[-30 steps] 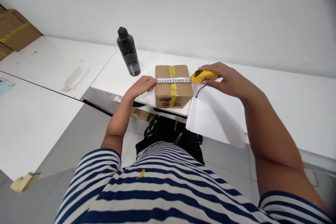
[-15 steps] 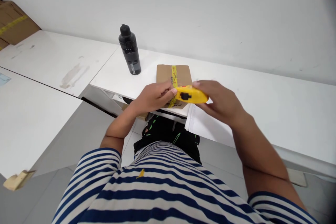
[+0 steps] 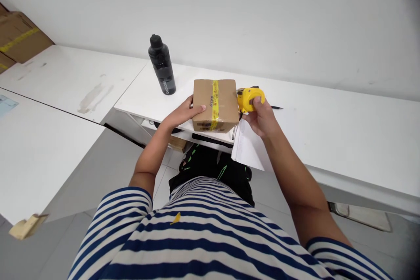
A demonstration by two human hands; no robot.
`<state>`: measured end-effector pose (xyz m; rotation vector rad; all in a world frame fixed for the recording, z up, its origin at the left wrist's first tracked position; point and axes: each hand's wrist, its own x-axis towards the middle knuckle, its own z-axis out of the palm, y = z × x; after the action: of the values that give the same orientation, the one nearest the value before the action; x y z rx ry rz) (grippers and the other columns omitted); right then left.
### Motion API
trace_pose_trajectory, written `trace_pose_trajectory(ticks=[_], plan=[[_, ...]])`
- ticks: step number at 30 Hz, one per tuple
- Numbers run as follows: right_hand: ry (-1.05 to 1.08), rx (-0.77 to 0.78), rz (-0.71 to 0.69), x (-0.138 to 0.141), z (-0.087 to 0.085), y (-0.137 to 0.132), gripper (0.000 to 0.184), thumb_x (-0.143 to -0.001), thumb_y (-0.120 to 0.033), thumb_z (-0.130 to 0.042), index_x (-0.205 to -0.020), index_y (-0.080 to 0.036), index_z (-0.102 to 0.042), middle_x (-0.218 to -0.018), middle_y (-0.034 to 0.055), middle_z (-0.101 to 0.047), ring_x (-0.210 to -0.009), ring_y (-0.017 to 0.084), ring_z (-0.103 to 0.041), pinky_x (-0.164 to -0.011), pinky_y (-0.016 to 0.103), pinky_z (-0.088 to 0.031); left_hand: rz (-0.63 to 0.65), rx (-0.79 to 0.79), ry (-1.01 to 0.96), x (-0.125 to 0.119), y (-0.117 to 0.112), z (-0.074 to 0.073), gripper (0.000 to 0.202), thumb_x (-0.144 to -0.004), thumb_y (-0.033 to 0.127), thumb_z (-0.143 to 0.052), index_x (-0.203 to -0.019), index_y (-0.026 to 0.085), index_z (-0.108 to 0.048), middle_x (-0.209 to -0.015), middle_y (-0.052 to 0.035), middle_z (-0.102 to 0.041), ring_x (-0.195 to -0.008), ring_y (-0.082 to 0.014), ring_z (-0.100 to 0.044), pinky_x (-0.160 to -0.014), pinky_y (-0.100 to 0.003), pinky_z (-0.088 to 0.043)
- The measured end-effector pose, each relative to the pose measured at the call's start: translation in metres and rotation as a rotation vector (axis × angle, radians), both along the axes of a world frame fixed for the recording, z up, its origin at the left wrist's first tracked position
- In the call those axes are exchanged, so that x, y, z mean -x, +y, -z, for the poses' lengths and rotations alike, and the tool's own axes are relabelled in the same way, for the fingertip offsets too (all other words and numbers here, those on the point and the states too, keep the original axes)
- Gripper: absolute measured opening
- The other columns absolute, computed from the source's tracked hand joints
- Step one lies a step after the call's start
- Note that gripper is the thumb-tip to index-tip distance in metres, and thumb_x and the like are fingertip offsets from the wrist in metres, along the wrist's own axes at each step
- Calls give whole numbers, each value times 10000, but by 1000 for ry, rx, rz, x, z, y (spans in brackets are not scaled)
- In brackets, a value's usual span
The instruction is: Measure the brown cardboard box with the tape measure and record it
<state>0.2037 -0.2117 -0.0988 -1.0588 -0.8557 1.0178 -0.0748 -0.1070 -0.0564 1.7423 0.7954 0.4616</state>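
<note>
A small cardboard box (image 3: 225, 100) with yellow printed tape over its top sits at the front edge of the white table. My left hand (image 3: 184, 113) grips its left side, thumb on the top face and fingers along the side. In my right hand (image 3: 263, 118) is a yellow tape measure (image 3: 252, 98), held upright beside the box's right side. Whether any blade is pulled out, I cannot tell. Below it, white paper sheets (image 3: 246, 148) hang partly over the table edge, and a dark pen (image 3: 277, 107) pokes out behind my right hand.
A black water bottle (image 3: 163, 68) stands left of the box, near the wall. Larger taped cartons (image 3: 22, 37) are at the far left on the adjoining white table (image 3: 49, 92). Under the table there is a shelf with a brown box (image 3: 177, 143).
My left hand has let go of the tape measure and taken hold of the box's left side. My right hand has turned the tape measure and carried it to the box's right side.
</note>
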Motion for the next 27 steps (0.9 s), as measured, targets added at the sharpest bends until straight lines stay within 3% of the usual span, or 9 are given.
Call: trace_pose_trajectory(ticks=[4, 7, 11, 14, 16, 20, 23, 25, 27], plan=[[-6, -18, -2, 7, -20, -10, 546, -747, -723, -851, -1060, -324, -650, -1054, -12, -714, -957, 196, -737, -808, 421, -724, 37, -257, -76, 9, 16, -8, 1192, -780, 547, -782, -1720, 227, -122, -1784, -184, -265, -1624, -427, -348, -1317, -584, -365], [-67, -39, 45, 9, -17, -18, 572, -726, -716, -870, -1077, -325, -642, -985, -23, -702, -874, 200, -749, -764, 432, -728, 118, -397, -78, 14, 25, -3, 1286, -773, 566, -813, -1727, 268, -4, -1830, -166, -112, -1695, -419, -174, -1360, -578, -275], [-163, -13, 50, 7, 0, -30, 633, -685, -725, -891, -1113, -316, -667, -974, -10, -720, -782, 186, -734, -663, 363, -695, 66, -417, 19, 20, 10, 32, 1341, -786, 649, -810, -1718, 281, 80, -1833, -197, -94, -1694, -413, -198, -1356, -584, -277], [-277, 47, -67, 4, 6, -46, 603, -673, -688, -917, -1077, -286, -721, -945, 9, -749, -767, 174, -723, -670, 321, -668, -46, -379, 69, 28, -7, 61, 1370, -791, 739, -766, -1711, 258, 128, -1823, -244, -88, -1676, -412, -265, -1347, -581, -290], [-352, 46, -135, 1, 4, -57, 565, -686, -646, -927, -1076, -282, -740, -973, 21, -772, -797, 184, -731, -690, 324, -663, -89, -355, 33, 34, -16, 69, 1415, -764, 796, -759, -1701, 270, 162, -1824, -255, -52, -1689, -405, -233, -1349, -585, -280], [-414, -74, -55, -13, -13, -54, 539, -715, -634, -910, -1111, -310, -740, -990, 17, -765, -779, 195, -722, -653, 338, -641, -337, -404, -44, 29, -42, 47, 1323, -797, 889, -642, -1674, 361, 194, -1825, -223, -97, -1705, -383, -185, -1319, -629, -311], [-374, -228, 106, -22, -28, -18, 557, -732, -718, -852, -1098, -325, -706, -957, 10, -739, -779, 213, -728, -680, 385, -648, -544, -566, 5, 3, -74, 22, 1048, -943, 837, -456, -1683, 385, 133, -1834, -170, -100, -1720, -345, -129, -1333, -629, -287], [-339, -291, 156, -25, -37, 13, 581, -717, -765, -825, -1060, -322, -673, -950, 15, -733, -812, 240, -744, -691, 421, -657, -530, -704, 71, -20, -94, 14, 1101, -885, 872, -518, -1695, 377, 39, -1835, -159, -109, -1724, -386, -33, -1348, -692, -200], [-294, -280, 101, -26, -41, 38, 563, -738, -782, -784, -1026, -317, -650, -983, 30, -748, -864, 261, -762, -680, 437, -664, -484, -736, 133, -38, -102, 13, 1146, -825, 884, -601, -1697, 338, -96, -1812, -182, -191, -1712, -438, -27, -1339, -740, -162]])
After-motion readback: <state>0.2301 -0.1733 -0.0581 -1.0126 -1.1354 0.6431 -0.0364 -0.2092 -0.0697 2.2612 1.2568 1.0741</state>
